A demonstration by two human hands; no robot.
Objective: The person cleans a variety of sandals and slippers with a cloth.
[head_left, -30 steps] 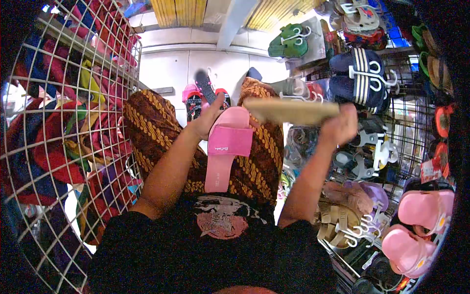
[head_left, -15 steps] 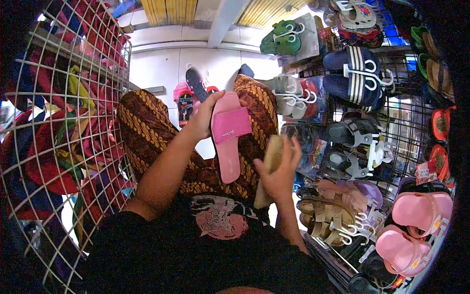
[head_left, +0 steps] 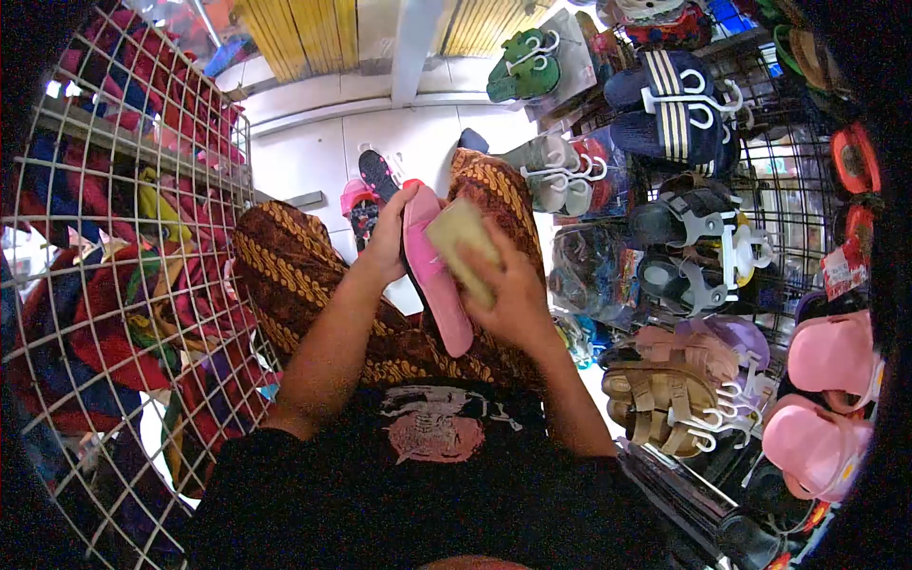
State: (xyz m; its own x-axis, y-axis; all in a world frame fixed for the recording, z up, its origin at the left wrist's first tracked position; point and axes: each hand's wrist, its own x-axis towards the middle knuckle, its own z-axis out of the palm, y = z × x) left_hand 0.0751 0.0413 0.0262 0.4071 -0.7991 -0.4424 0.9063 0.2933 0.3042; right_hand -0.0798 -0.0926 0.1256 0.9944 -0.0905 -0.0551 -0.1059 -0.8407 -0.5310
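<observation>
My left hand (head_left: 391, 239) grips a pink slide sandal (head_left: 433, 277) near its toe end and holds it upright and edge-on over my lap. Against the sandal's strap side my right hand (head_left: 508, 290) presses a flat tan piece, shaped like an insole or cardboard insert (head_left: 463, 239). Its lower part is hidden under my fingers. Both hands are in front of my brown batik-patterned trousers (head_left: 294, 266).
A white wire grid (head_left: 104, 285) with coloured cloth behind it stands on the left. On the right, a wire rack (head_left: 760, 209) carries hanging sandals: navy striped slides (head_left: 679, 114), tan strappy sandals (head_left: 660, 399), pink clogs (head_left: 822, 399), green ones (head_left: 518, 62) above.
My right hand brought the tan piece from high on the right down, then up against the pink sandal. My left hand turned the sandal from face-on to edge-on.
</observation>
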